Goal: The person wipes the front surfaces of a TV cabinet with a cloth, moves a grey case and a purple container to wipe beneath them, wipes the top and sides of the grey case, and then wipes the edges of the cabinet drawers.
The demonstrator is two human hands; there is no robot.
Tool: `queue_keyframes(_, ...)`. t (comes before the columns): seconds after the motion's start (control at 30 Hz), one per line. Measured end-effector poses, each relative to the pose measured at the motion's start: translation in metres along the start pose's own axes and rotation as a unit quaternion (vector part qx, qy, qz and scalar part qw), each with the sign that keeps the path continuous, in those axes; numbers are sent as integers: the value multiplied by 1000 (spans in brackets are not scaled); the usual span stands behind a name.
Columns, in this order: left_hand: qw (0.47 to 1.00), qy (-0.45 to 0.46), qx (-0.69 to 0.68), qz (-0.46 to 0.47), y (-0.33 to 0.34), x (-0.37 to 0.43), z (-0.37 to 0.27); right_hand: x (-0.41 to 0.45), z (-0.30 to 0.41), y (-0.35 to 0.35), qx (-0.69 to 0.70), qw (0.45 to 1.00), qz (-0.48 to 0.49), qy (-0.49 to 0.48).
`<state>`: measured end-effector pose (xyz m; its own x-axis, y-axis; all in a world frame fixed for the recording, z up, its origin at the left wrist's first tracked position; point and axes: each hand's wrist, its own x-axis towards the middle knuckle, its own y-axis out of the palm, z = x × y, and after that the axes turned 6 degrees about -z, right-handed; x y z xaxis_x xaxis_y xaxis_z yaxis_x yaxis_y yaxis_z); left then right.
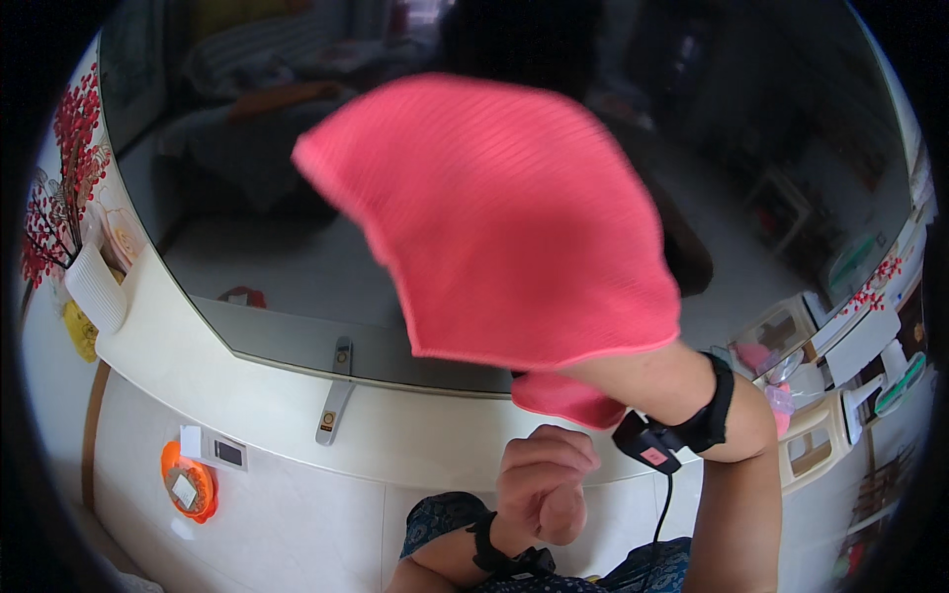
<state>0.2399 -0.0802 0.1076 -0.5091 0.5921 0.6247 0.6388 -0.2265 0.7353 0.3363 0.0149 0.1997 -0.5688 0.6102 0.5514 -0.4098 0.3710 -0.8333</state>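
Observation:
A pink ribbed cloth [504, 222] is spread in front of a large black television screen [259, 259], its edges blurred by motion. The cloth hides the fingers of my right hand [630, 374], which holds it; only the wrist and forearm come out at its lower right. A smaller fold of pink cloth hangs below. Close beneath that fold, my left hand [549, 482] is curled into a loose fist, with nothing visible in it. Both wrists wear black straps, and a small black device with a cable sits at the right one.
The screen stands on a white cabinet top [274, 393] by a metal stand foot [334, 408]. At left are a white ribbed vase [96, 289] with red berry branches and, lower down, an orange dish [211, 489] beside a small white box [230, 453]. A cream plastic frame [815, 445] is at right.

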Motion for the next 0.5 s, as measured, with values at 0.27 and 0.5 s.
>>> queue_keyframes(0.27,1000,19,-12,-6,1,-1,-1,-16,25,67,244,962,123,14)
queue_keyframes(0.5,999,14,7,30,1,-13,8,-102,4,49,502,771,193,339)
